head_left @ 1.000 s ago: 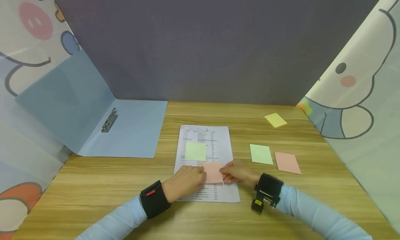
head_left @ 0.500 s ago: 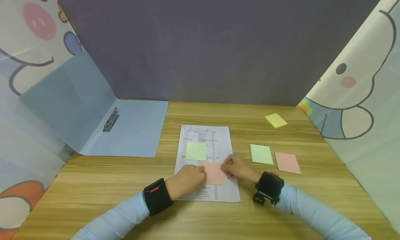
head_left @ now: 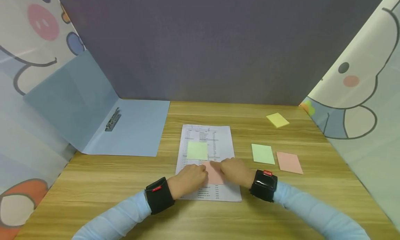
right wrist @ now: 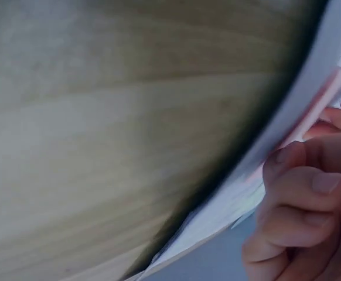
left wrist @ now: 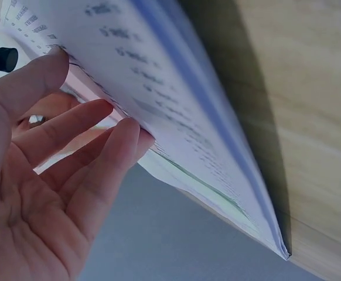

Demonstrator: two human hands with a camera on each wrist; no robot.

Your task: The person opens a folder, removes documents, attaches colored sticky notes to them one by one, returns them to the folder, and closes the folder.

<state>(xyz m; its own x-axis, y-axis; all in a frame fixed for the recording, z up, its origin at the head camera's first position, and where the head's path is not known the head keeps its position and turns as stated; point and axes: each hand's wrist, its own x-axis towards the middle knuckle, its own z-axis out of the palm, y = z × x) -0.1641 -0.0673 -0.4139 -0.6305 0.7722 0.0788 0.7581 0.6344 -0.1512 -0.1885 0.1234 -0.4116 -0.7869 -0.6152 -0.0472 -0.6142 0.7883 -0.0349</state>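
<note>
A stack of printed sheets (head_left: 223,144) lies in the middle of the table, with a pale green sticky note (head_left: 197,151) on it. Just below that note, a pink sticky note (head_left: 215,177) lies on the top sheet. My left hand (head_left: 187,179) rests at the pink note's left edge; in the left wrist view its fairly straight fingertips (left wrist: 126,132) touch the paper. From the right, my right hand (head_left: 236,171) reaches over the pink note, its index finger on the upper edge. The right wrist view shows its other fingers (right wrist: 311,213) curled with nothing visible in them.
To the right lie a green note pad (head_left: 263,153), a pink note pad (head_left: 289,162) and a yellow note pad (head_left: 277,120). An open blue folder (head_left: 140,129) with a metal clip (head_left: 113,120) stands at the left. A dark panel (head_left: 218,45) rises behind the table.
My right hand has let go of the pink note's right edge and moved left over the note. The pink note now lies flat. The left hand has stayed at its edge.
</note>
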